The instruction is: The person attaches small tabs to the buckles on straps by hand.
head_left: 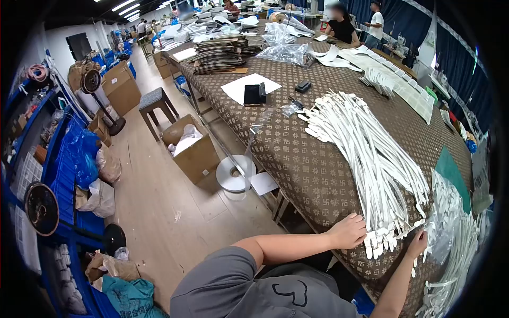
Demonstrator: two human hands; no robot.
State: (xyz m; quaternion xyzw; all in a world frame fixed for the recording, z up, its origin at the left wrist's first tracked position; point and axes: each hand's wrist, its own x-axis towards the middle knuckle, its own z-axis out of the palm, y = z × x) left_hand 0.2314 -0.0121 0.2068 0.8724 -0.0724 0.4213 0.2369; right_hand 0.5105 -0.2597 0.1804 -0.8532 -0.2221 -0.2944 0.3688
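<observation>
A long heap of white flat strips (366,148) lies across the brown patterned table (297,159). My left hand (349,231) rests fingers-down on the table at the near end of the heap, touching the strip ends. My right hand (419,243) pinches one or two strip ends at the same end of the heap. A clear plastic bag (444,212) with more white strips lies just right of my right hand.
A black device on white paper (254,93) and a small black object (303,86) lie farther up the table. Stacked dark sheets (220,54) sit at the far end. Boxes (193,151), a stool (154,103) and a tape roll (236,174) stand on the floor left. Other people work beyond.
</observation>
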